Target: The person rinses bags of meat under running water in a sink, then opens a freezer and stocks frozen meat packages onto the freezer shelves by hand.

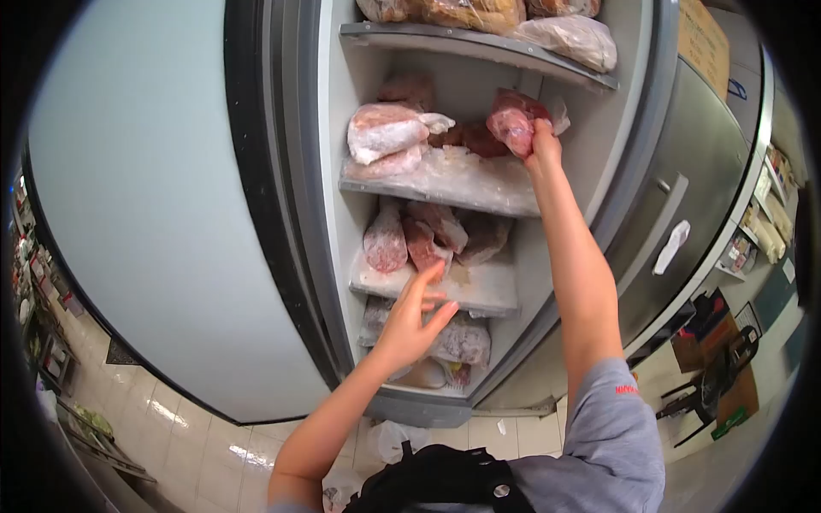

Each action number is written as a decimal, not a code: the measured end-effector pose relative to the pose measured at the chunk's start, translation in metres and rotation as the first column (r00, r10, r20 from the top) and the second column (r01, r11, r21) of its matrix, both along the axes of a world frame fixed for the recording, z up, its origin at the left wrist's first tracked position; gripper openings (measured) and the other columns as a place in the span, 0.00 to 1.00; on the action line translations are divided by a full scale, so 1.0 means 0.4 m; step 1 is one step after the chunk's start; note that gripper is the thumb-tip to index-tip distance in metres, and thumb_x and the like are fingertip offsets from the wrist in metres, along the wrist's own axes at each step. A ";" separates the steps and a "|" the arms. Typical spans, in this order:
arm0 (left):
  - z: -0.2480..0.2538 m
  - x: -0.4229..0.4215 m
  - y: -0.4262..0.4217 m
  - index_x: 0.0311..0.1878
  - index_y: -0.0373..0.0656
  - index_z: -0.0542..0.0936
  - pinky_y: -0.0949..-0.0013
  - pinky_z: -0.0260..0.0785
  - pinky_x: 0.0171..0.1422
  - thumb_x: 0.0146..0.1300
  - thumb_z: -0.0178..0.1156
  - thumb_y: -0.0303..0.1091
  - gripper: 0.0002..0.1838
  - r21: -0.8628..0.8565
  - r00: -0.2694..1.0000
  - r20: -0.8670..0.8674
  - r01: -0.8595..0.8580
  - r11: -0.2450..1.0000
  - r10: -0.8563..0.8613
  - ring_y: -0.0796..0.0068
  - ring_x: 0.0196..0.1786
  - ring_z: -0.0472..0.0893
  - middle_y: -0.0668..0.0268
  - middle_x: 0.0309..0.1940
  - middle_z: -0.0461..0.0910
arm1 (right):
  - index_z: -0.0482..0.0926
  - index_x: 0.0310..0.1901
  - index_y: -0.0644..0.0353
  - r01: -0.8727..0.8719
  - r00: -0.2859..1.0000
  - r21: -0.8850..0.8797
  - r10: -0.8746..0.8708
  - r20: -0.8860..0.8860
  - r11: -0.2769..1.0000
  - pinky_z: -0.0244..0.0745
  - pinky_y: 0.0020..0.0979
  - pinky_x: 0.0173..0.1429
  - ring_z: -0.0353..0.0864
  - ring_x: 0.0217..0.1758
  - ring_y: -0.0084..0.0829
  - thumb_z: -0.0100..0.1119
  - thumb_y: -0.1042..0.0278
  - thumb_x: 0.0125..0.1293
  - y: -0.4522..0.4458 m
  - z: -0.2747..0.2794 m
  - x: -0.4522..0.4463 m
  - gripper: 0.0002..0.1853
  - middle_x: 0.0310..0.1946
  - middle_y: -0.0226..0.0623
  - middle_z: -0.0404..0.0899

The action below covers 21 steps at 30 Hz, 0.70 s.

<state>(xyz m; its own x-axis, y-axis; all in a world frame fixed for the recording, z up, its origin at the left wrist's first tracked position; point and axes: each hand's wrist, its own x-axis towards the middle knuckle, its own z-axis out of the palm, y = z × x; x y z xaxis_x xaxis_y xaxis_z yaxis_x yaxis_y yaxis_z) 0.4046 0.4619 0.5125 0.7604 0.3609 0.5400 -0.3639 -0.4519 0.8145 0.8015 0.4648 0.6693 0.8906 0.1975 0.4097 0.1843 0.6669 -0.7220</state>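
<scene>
An upright freezer stands open, with bagged frozen meat on its shelves. On the second shelf [479,184], at the right, my right hand [545,144] is closed on a bag of red meat [513,124]. To its left on that shelf lies a frosted bag of meat [385,132]. My left hand [416,316] has its fingers spread in front of the third shelf [487,286], holding nothing. Just beyond its fingertips are a frosted meat piece [386,241] and a darker bagged piece [426,244].
The top shelf [479,43] holds more bags. Below are frosted packages [462,342]. The open door [171,205] is at the left, a steel door with a handle [658,222] at the right. A plastic bag [398,438] lies on the floor.
</scene>
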 end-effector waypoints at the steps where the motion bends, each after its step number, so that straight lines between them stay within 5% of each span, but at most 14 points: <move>1: -0.010 0.007 0.007 0.65 0.41 0.57 0.67 0.67 0.54 0.60 0.56 0.28 0.31 0.004 1.000 0.017 -0.009 1.000 0.009 0.67 0.53 0.73 0.57 0.59 0.63 | 0.67 0.54 0.68 0.184 0.982 0.034 -0.183 -0.043 0.982 0.74 0.35 0.49 0.76 0.47 0.35 0.55 0.61 0.61 0.029 0.055 -0.034 0.24 0.47 0.41 0.73; 4: -0.015 0.035 0.042 0.60 0.41 0.65 0.68 0.69 0.51 0.60 0.56 0.31 0.24 0.045 1.000 0.012 -0.019 0.999 0.018 0.69 0.47 0.76 0.58 0.55 0.68 | 0.66 0.56 0.68 0.228 0.974 -0.009 -0.228 -0.011 0.974 0.73 0.35 0.51 0.76 0.48 0.41 0.57 0.62 0.59 0.095 0.133 0.093 0.26 0.48 0.47 0.74; 5: -0.016 0.038 0.048 0.59 0.41 0.66 0.68 0.69 0.51 0.60 0.56 0.30 0.23 0.079 1.000 0.000 -0.026 0.997 0.026 0.69 0.47 0.77 0.58 0.55 0.68 | 0.65 0.57 0.68 0.525 0.843 -0.254 -0.455 0.286 0.813 0.73 0.36 0.51 0.76 0.49 0.43 0.55 0.62 0.59 0.101 0.125 0.154 0.27 0.48 0.51 0.73; 6: -0.020 0.043 0.056 0.59 0.42 0.66 0.68 0.70 0.50 0.60 0.55 0.29 0.22 0.106 0.999 -0.019 -0.028 0.994 0.030 0.68 0.46 0.77 0.57 0.54 0.68 | 0.64 0.58 0.68 0.787 0.607 -0.363 -0.522 0.599 0.499 0.72 0.37 0.51 0.75 0.51 0.45 0.54 0.63 0.59 0.107 0.122 0.165 0.27 0.49 0.55 0.73; 7: -0.028 0.047 0.060 0.59 0.42 0.66 0.68 0.70 0.50 0.60 0.55 0.29 0.22 0.109 0.999 -0.018 -0.030 0.994 0.033 0.68 0.46 0.77 0.57 0.54 0.68 | 0.64 0.58 0.68 0.786 0.608 -0.361 -0.522 0.598 0.502 0.72 0.37 0.51 0.75 0.51 0.45 0.54 0.63 0.59 0.111 0.116 0.175 0.27 0.49 0.55 0.73; 9: -0.050 0.053 0.055 0.59 0.42 0.66 0.68 0.71 0.49 0.61 0.54 0.28 0.22 0.058 0.996 -0.018 -0.087 0.995 0.088 0.69 0.45 0.78 0.57 0.53 0.69 | 0.69 0.53 0.69 0.879 0.452 -0.460 -0.087 0.888 -0.124 0.70 0.39 0.55 0.73 0.54 0.47 0.53 0.60 0.57 0.088 0.099 0.122 0.25 0.49 0.57 0.72; 10: -0.048 0.054 0.046 0.56 0.40 0.69 0.73 0.71 0.47 0.59 0.54 0.23 0.20 -0.008 0.995 -0.011 -0.102 0.995 0.102 0.72 0.44 0.78 0.58 0.51 0.69 | 0.69 0.53 0.69 0.874 0.460 -0.466 -0.080 0.884 -0.133 0.70 0.39 0.55 0.73 0.54 0.47 0.53 0.60 0.57 0.104 0.101 0.130 0.25 0.49 0.57 0.72; 12: -0.058 0.065 0.039 0.56 0.41 0.69 0.73 0.71 0.46 0.59 0.54 0.22 0.21 -0.020 0.995 -0.042 -0.093 0.995 0.092 0.72 0.44 0.78 0.58 0.51 0.69 | 0.73 0.51 0.65 0.840 0.540 -0.502 0.397 0.742 -0.205 0.70 0.42 0.55 0.73 0.55 0.46 0.53 0.63 0.56 0.135 0.103 0.176 0.21 0.49 0.55 0.74; 13: -0.060 0.069 0.035 0.57 0.41 0.69 0.73 0.71 0.46 0.58 0.54 0.22 0.21 -0.014 0.995 -0.053 -0.086 0.996 0.085 0.72 0.44 0.79 0.58 0.51 0.69 | 0.73 0.51 0.65 0.831 0.554 -0.512 0.394 0.733 -0.216 0.70 0.42 0.55 0.73 0.55 0.46 0.53 0.63 0.56 0.129 0.088 0.197 0.21 0.49 0.55 0.74; 15: -0.060 0.068 0.026 0.56 0.41 0.69 0.73 0.71 0.45 0.58 0.54 0.22 0.21 0.033 0.994 -0.096 -0.058 0.998 0.061 0.72 0.43 0.79 0.58 0.51 0.69 | 0.75 0.50 0.61 0.772 0.609 -0.634 0.334 0.719 -0.042 0.69 0.43 0.55 0.72 0.55 0.48 0.52 0.64 0.56 0.128 0.082 0.229 0.19 0.51 0.50 0.73; 19: -0.049 0.063 0.028 0.55 0.42 0.70 0.73 0.71 0.43 0.58 0.53 0.21 0.20 0.044 0.979 -0.202 -0.008 0.999 0.017 0.73 0.43 0.79 0.58 0.49 0.70 | 0.75 0.51 0.56 0.669 0.682 -0.741 0.443 0.582 -0.058 0.69 0.41 0.56 0.72 0.55 0.47 0.52 0.64 0.56 0.142 0.105 0.233 0.20 0.53 0.47 0.73; 21: -0.076 0.061 0.030 0.55 0.43 0.71 0.73 0.70 0.42 0.59 0.53 0.23 0.19 0.019 0.982 -0.176 -0.073 0.997 0.075 0.73 0.41 0.79 0.61 0.47 0.72 | 0.75 0.51 0.59 0.711 0.661 -0.699 0.265 0.702 0.078 0.69 0.41 0.54 0.74 0.53 0.46 0.51 0.63 0.57 0.146 0.072 0.221 0.20 0.50 0.49 0.74</move>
<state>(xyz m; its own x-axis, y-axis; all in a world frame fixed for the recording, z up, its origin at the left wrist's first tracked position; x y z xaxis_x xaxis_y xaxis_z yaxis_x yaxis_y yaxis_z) 0.4290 0.4738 0.4820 0.8156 0.4139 0.4043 -0.1802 -0.4823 0.8572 0.8897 0.5232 0.6981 0.6305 0.6455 0.4311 0.7695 -0.5926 -0.2381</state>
